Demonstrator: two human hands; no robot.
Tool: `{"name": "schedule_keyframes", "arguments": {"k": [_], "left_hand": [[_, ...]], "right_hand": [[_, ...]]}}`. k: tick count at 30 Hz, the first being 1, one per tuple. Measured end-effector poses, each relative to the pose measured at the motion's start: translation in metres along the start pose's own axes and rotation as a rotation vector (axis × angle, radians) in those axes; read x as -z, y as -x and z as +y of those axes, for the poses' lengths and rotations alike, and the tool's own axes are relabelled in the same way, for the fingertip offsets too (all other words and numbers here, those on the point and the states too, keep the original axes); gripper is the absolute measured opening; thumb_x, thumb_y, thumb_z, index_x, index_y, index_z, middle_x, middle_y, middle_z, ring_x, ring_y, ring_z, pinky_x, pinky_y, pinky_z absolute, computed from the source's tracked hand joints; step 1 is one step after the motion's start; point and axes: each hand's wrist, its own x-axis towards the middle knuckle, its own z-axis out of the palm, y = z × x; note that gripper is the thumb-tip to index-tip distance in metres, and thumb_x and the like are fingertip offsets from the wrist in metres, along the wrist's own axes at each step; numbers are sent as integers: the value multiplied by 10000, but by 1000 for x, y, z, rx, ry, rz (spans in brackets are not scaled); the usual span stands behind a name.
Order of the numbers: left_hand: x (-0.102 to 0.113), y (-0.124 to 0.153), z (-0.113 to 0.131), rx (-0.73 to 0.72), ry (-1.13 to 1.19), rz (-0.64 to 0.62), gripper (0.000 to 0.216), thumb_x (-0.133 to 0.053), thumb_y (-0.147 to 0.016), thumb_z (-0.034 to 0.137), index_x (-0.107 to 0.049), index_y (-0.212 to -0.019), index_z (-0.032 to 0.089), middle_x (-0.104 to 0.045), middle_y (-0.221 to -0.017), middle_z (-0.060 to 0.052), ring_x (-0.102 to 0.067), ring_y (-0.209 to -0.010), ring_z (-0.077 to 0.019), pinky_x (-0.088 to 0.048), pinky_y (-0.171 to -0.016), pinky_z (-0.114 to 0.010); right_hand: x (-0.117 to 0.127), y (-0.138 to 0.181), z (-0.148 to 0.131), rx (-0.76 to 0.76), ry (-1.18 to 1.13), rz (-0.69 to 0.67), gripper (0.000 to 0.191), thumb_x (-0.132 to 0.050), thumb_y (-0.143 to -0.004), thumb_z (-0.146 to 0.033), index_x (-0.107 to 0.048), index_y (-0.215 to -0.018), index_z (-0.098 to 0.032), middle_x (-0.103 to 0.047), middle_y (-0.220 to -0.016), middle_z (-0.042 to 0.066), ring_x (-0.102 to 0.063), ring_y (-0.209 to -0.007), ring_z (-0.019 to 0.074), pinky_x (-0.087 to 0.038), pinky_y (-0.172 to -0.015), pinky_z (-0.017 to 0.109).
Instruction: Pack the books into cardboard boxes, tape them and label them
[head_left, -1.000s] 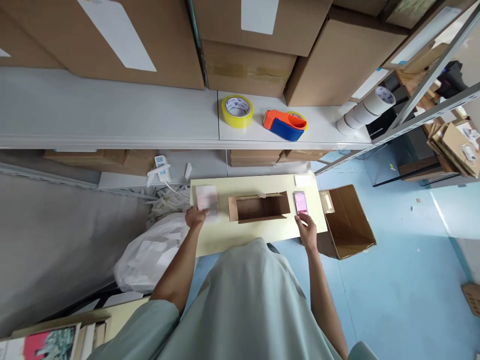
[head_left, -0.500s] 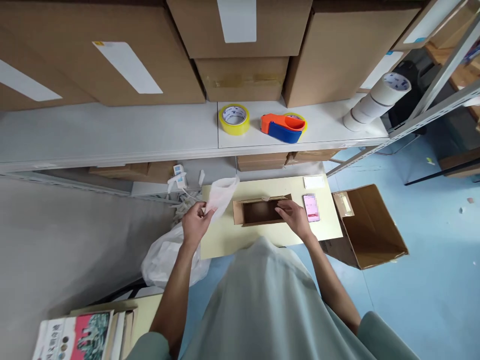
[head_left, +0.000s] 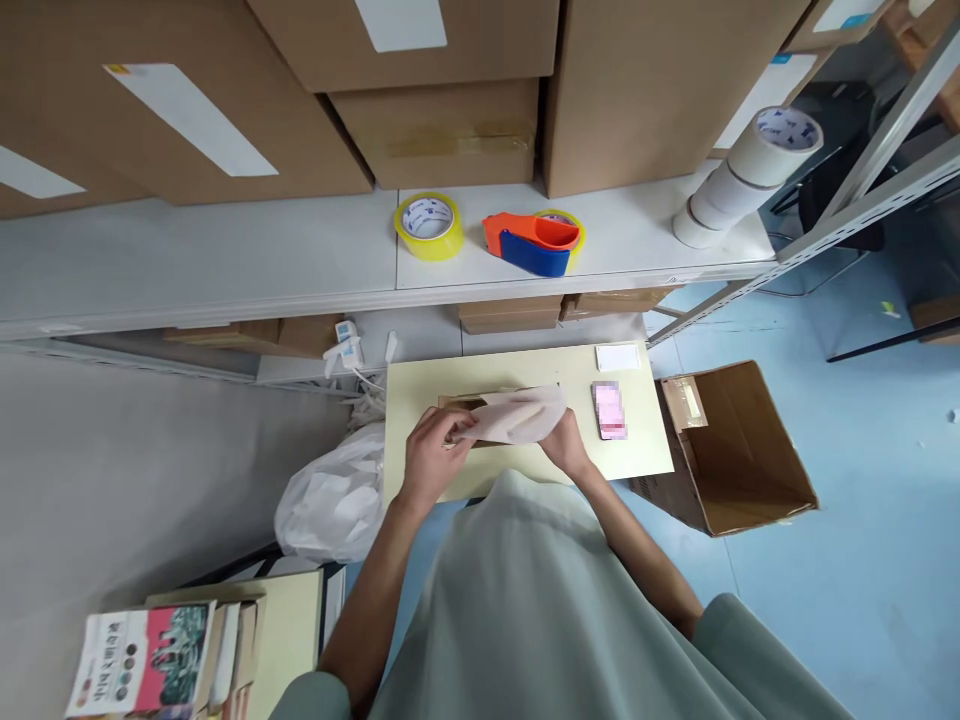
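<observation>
My left hand [head_left: 439, 452] pinches the left end of a thin white packing sheet [head_left: 525, 415], translucent and creased. The sheet stretches over a small cardboard box [head_left: 452, 401] on a pale yellow table [head_left: 427, 375], covering most of its opening. At the right end of the box is my right hand [head_left: 568, 442]; the sheet hides its fingers, so their grip does not show. A phone with a pink screen [head_left: 610, 410] lies to the right of that hand.
An open carton [head_left: 739, 450] stands on the floor at right. On the shelf above are a yellow tape roll [head_left: 430, 228], an orange and blue tape dispenser [head_left: 532, 243] and stacked white rolls [head_left: 742, 180]. A white plastic bag [head_left: 330, 500] sits at left, with books [head_left: 146, 655] below.
My left hand has carried the white sheet rightward from beside the box to over its opening. My right hand, earlier visible at the box's right edge, is now partly behind the sheet.
</observation>
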Motion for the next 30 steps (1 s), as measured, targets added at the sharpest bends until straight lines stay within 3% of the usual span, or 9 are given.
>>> {"name": "schedule_keyframes", "arguments": {"k": [4,7,11,14,17,22,30], "left_hand": [[-11,-3,9,-10,36,-97,239,-608,-845,16,-671,-918,235,-749,-1034,-39,-697,-963,-186,-577,-796,-280],[-19,-4,8,37,51,-162,230,-617,-860,52,-680,-985,236,-716,-1142,-50,-711,-975,-178,-598,-790,-272],[-30,-2,-9,142,-1,-205,405,-686,-842,85,-647,-1211,246,-692,-1313,-76,-736,-1025,-216,-629,-914,-355],[-39,4,-29,268,-85,-249,484,-694,-840,73,-601,-1281,249,-715,-1311,-89,-763,-1057,-261,-636,-921,-405],[-45,15,-45,332,-113,-269,610,-768,-864,136,-527,-1412,253,-717,-1373,-107,-769,-1130,-301,-639,-948,-443],[-45,35,-61,302,-143,-232,932,-831,-862,188,-332,-1646,257,-643,-1504,-154,-668,-1369,-354,-589,-1095,-491],[-41,52,-79,292,-133,-223,973,-828,-879,194,-293,-1689,260,-605,-1518,-171,-614,-1425,-360,-540,-1168,-515]], "right_hand": [[23,2,2,126,-83,-77,232,-749,-905,-363,-811,-1090,-237,-814,-1188,92,-747,-1137,290,-596,-1049,420],[37,3,1,168,-44,-105,207,-698,-953,-305,-807,-1119,-245,-811,-1200,85,-735,-1155,266,-578,-1062,416],[49,1,5,171,130,-111,175,-668,-983,-245,-801,-1096,-251,-809,-1148,71,-719,-1110,255,-592,-1010,415],[53,-3,9,178,307,-144,208,-636,-996,-187,-802,-1100,-257,-802,-1154,68,-701,-1099,261,-595,-999,431],[48,-7,9,131,498,-196,241,-633,-1009,-164,-799,-1155,-259,-793,-1187,70,-695,-1125,263,-603,-967,401],[26,-8,1,35,768,-285,305,-588,-1047,-155,-779,-1259,-263,-773,-1276,69,-693,-1190,253,-602,-940,346],[-11,-16,2,5,1066,-492,328,-506,-1097,-160,-761,-1294,-225,-758,-1335,113,-659,-1310,257,-561,-1017,321]]}}
